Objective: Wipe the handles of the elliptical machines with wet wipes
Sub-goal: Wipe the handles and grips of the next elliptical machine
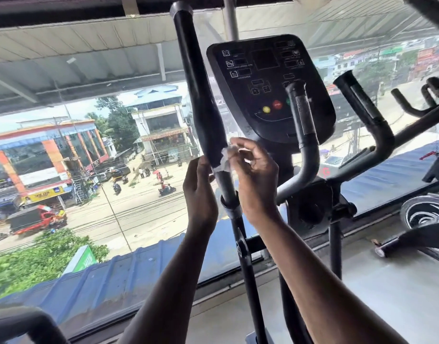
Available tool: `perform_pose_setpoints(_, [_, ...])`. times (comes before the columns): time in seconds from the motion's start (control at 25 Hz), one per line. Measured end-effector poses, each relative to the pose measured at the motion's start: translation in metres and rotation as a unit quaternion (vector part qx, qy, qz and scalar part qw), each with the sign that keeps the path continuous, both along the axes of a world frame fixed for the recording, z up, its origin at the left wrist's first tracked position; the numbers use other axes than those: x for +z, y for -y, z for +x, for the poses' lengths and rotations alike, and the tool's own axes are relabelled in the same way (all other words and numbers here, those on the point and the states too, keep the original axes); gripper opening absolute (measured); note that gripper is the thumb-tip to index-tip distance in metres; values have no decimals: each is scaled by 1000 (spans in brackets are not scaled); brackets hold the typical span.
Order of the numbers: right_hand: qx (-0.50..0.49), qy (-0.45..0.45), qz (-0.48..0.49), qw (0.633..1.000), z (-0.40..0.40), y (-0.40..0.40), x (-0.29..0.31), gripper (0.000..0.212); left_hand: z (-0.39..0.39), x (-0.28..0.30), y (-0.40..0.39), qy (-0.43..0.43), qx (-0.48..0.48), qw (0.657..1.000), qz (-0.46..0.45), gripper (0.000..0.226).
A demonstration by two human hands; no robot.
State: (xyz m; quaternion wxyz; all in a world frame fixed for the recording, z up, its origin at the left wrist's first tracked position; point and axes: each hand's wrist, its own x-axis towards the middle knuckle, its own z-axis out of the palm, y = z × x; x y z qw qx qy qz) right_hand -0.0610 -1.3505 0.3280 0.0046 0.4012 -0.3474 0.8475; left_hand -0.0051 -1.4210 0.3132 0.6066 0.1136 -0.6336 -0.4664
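Your right hand (255, 175) pinches the white wet wipe (225, 160) against the lower end of the tall black handle (203, 105), left of the console (270, 88); your left hand (199, 192) rests loose-fingered beside the handle, gripping nothing.

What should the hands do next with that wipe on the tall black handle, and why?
Probably slide the wet wipe upward along the long handle. The right hand pinches the wipe against the grip's lower end, the left hand rests beside it, and nearly all the black grip lies above.
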Motion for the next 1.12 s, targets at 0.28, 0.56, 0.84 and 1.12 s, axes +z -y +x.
perform_pose_setpoints(0.28, [-137,-100,140,975,-33,43,-63,29,-9,-11,-2,36,74,996,-46,36])
perform_pose_setpoints(0.56, [-75,-97,144,982,-29,29,-40,31,-16,-19,-3,52,95,994,-33,26])
perform_pose_setpoints(0.84, [-127,-184,251,942,-61,70,-114,43,-18,-23,-7,85,79,993,-21,34])
perform_pose_setpoints(1.12, [-112,-188,119,968,-47,43,-75,33,-19,-20,-10,78,71,994,-15,38])
